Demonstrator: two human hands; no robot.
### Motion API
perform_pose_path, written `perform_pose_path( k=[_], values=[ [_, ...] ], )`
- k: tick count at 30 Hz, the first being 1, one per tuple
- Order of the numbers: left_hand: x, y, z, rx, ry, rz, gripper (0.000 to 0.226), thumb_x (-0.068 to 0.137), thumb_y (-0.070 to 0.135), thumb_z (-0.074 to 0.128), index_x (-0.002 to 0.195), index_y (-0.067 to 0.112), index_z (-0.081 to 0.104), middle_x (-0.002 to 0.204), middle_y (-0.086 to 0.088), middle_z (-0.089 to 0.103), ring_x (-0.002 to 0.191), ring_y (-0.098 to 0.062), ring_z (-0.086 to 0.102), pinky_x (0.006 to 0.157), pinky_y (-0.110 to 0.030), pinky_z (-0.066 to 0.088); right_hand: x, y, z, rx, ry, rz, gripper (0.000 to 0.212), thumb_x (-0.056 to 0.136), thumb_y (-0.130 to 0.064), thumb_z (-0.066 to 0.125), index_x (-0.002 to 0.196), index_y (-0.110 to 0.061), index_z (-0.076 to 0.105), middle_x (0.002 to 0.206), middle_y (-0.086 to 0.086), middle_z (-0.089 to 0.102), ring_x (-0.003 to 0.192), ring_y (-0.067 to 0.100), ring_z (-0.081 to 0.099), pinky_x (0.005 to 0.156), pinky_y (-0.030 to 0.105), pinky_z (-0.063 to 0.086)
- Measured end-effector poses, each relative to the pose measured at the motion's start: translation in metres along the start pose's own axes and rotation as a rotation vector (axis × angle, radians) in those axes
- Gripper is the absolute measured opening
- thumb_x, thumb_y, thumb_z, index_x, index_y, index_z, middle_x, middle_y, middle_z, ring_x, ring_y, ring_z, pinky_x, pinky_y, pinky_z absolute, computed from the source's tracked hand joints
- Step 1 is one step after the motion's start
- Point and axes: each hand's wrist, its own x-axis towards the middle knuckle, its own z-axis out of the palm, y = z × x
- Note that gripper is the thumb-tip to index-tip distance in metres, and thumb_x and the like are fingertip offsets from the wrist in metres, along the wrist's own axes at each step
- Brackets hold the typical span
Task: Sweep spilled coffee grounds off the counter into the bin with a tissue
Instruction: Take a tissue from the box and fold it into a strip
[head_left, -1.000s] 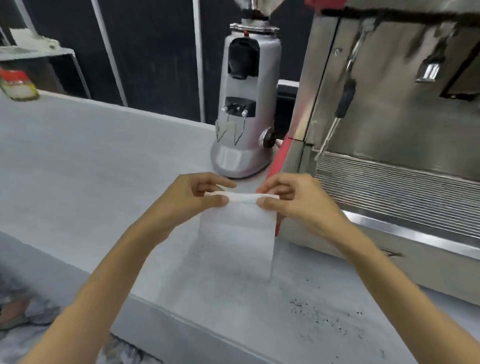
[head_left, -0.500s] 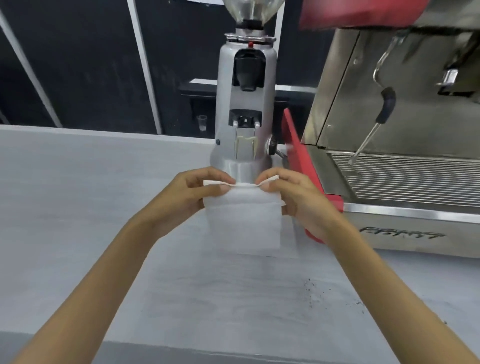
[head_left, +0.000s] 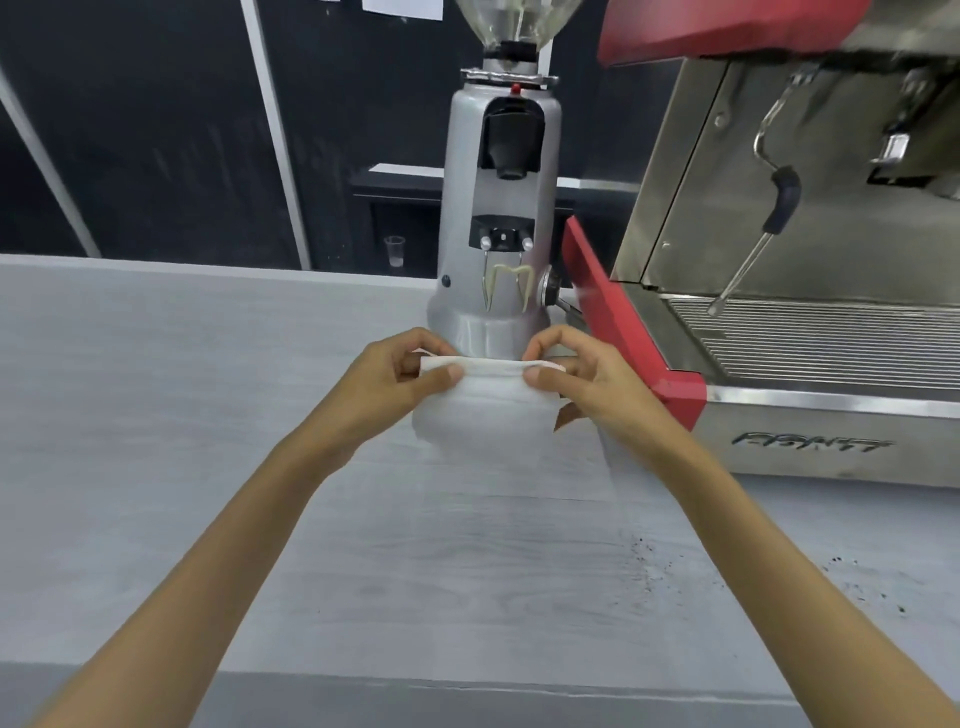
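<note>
Coffee grounds (head_left: 649, 564) lie scattered as dark specks on the grey table (head_left: 156, 415), toward its near right part, in front of the steel espresso machine (head_left: 810, 322). Above the table, before the grey coffee grinder (head_left: 501, 218), the left hand (head_left: 400, 382) and right hand (head_left: 587, 382) hold a white tissue (head_left: 483, 410), fingers pinching its folded upper edge at each end while the sheet hangs down.

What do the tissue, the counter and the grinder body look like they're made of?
Tissue: thin white paper, soft and matte; it hangs limp from both hands. Counter: pale grey with faint grain streaks, matte; possibly laminate or painted wood. Grinder: probably painted or cast metal with a satin silver sheen; its clear hopper could be plastic or glass.
</note>
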Motion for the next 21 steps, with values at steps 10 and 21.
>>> perform_pose_path(
  k=[10, 21],
  values=[
    [0.000, 0.005, 0.002, -0.293, -0.178, -0.036, 0.022, 0.071, 0.034, 0.066, 0.088, 0.022, 0.072, 0.086, 0.005, 0.068, 0.077, -0.006, 0.065, 0.064, -0.015, 0.053, -0.010, -0.001, -0.017, 0.262, -0.161, 0.013, 0.011, 0.081, -0.026, 0.061, 0.088, -0.021, 0.069, 0.081, -0.011, 0.068, 0.079, 0.009, 0.065, 0.069, 0.027, 0.056],
    [0.000, 0.004, 0.015, -0.051, -0.021, -0.021, 0.013, 0.078, 0.015, 0.069, 0.086, 0.026, 0.070, 0.083, 0.004, 0.072, 0.074, -0.002, 0.066, 0.065, -0.006, 0.049, -0.012, 0.009, -0.013, 0.029, 0.087, -0.024, 0.022, 0.075, -0.006, 0.073, 0.088, -0.023, 0.065, 0.082, -0.003, 0.064, 0.076, 0.012, 0.061, 0.072, 0.022, 0.049]
  ],
)
